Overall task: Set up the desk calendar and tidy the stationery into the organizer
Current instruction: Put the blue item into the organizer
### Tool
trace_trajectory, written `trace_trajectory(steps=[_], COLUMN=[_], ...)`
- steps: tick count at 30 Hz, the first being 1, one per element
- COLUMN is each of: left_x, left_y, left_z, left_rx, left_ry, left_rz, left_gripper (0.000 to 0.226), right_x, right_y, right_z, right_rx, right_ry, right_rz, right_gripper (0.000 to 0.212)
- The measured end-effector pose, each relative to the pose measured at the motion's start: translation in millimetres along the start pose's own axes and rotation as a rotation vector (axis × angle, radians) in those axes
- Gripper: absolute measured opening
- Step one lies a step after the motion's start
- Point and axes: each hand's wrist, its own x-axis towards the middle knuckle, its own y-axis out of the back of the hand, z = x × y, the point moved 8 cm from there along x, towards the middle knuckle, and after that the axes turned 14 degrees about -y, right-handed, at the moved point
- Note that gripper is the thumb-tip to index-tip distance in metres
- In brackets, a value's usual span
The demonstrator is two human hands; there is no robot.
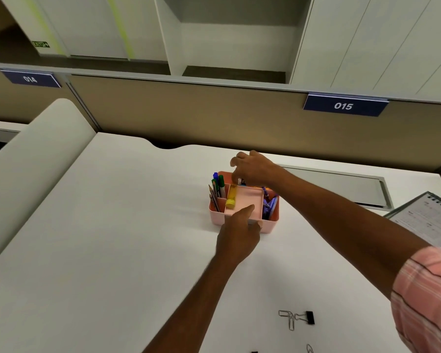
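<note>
A pink organizer (270, 226) stands mid-desk. Pens and pencils (217, 191) stand in its left slot, a yellow glue stick (231, 197) lies in its shallow tray, and blue-purple items (270, 203) fill its right slot. My left hand (236, 235) grips the organizer's front wall, index finger over the tray, thumb outside. My right hand (255, 168) hovers over the back compartment with its fingers curled down around a small black-and-white item (241, 181). The desk calendar (428, 220) lies at the right edge.
A black binder clip (309, 317) and paper clips (289, 320) lie on the white desk (112, 250) near the front right, with another clip (309, 349) at the bottom edge. A beige partition (214, 115) backs the desk. A rolled white sheet (36, 159) lies left.
</note>
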Motion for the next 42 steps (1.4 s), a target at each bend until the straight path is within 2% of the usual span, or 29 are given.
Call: trace_trajectory(steps=[4, 8, 12, 15, 18, 21, 25, 29, 34, 40, 42], left_x=[0.0, -1.1, -5.6, -13.3, -24.9, -39.9, -67.0, -107.5, -169.5, -240.9, -254.5], left_y=[1.4, 5.2, 13.5, 22.6, 32.7, 37.5, 28.4, 17.7, -10.8, -26.2, -31.5], left_z=[-1.6, -5.0, -8.5, -9.7, -13.0, -18.4, -26.9, -44.8, -80.6, -111.2, -115.2], left_rx=[-0.008, -0.027, -0.055, -0.094, -0.091, -0.09, -0.145, -0.073, 0.145, 0.292, 0.298], left_ry=[0.0, -0.002, -0.003, -0.021, -0.052, -0.057, -0.029, -0.059, 0.044, 0.111, 0.11], left_rz=[0.011, 0.026, 0.067, 0.101, 0.117, 0.134, 0.105, 0.044, -0.204, -0.401, -0.415], left_gripper=[0.053, 0.053, 0.05, 0.047, 0.043, 0.033, 0.022, 0.017, 0.012, 0.05, 0.054], right_x=[2.7, 5.8, 5.9, 1.0, -9.6, -30.4, -89.8, -164.5, -252.3, -319.7, -334.6], right_y=[-11.7, -20.6, -21.1, -12.8, 9.7, 34.4, 47.5, 17.3, -41.8, -80.9, -84.4], right_z=[-5.1, -8.8, -8.2, -0.7, 11.4, 23.3, 12.8, -38.6, -100.6, -143.9, -154.0], right_rx=[-0.107, -0.111, -0.049, 0.107, 0.283, 0.457, 0.708, 0.968, 1.101, 1.124, 1.117], right_ry=[-0.007, -0.023, -0.034, -0.067, -0.128, -0.259, -0.416, -0.463, -0.484, -0.493, -0.495], right_rz=[-0.074, -0.13, -0.138, -0.127, -0.047, 0.118, 0.313, 0.194, -0.007, -0.091, -0.118], right_gripper=[0.026, 0.03, 0.035, 0.042, 0.049, 0.053, 0.034, 0.029, 0.022, 0.019, 0.019])
